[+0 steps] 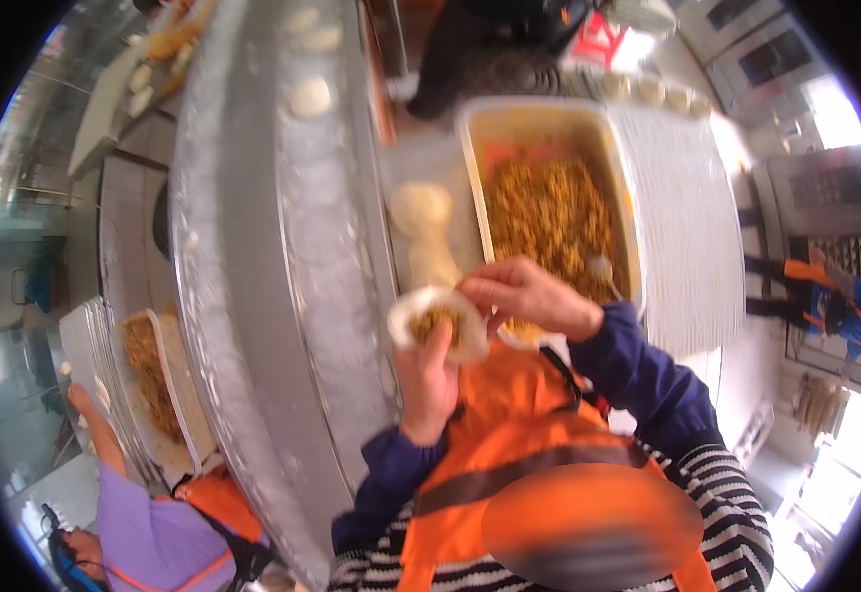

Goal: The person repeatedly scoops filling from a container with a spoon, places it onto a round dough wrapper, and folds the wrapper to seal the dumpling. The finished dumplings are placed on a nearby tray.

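A round dough wrapper with chopped filling in its middle rests on my left hand, whose thumb presses on the filling. The fingers of my right hand pinch the wrapper's far right edge. Just beyond my hands, several pale dough rounds lie on the work surface, overlapping one another. To their right stands a white rectangular tub of brownish-yellow chopped filling. A spoon sits in the filling near the tub's lower right corner.
A long metal conveyor runs along my left, with a few dough pieces at its far end. Stacked white trays stand right of the tub. Across the conveyor, a co-worker in purple is beside another filling tub.
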{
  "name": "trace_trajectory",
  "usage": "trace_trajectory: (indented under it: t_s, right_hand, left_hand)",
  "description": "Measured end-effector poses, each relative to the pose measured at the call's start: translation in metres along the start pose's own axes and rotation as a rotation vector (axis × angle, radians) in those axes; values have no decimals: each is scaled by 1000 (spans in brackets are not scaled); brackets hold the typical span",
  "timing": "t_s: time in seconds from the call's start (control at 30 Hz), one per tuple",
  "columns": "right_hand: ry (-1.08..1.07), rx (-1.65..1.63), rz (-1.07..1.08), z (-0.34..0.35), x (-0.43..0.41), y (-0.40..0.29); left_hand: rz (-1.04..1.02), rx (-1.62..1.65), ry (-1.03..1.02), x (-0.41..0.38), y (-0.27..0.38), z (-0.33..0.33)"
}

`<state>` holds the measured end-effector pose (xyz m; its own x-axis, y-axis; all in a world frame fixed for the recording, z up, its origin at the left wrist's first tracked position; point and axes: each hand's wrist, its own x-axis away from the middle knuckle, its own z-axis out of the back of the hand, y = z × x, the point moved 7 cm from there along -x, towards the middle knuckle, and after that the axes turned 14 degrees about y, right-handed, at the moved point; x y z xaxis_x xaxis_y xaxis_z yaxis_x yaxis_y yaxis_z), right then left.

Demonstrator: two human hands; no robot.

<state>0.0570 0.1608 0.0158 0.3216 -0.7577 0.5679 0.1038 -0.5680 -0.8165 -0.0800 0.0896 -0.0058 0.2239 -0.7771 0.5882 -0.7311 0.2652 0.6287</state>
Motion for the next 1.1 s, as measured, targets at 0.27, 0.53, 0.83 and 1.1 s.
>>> trace_trajectory:
  t_s: [0.27, 0.53, 0.83, 1.1]
  right_hand:
    - [328, 11, 28, 66, 55, 30]
    - [609, 350, 520, 92, 92, 31]
    - [486, 249, 323, 109, 104, 49]
    - [446, 427, 545, 101, 110, 44]
  left_hand:
    - [89, -122, -184, 12, -51, -54]
    - [130, -291, -244, 15, -92, -56]
    - [-51, -593, -295, 28, -97, -60]
    - [-86, -717, -323, 30, -101, -57]
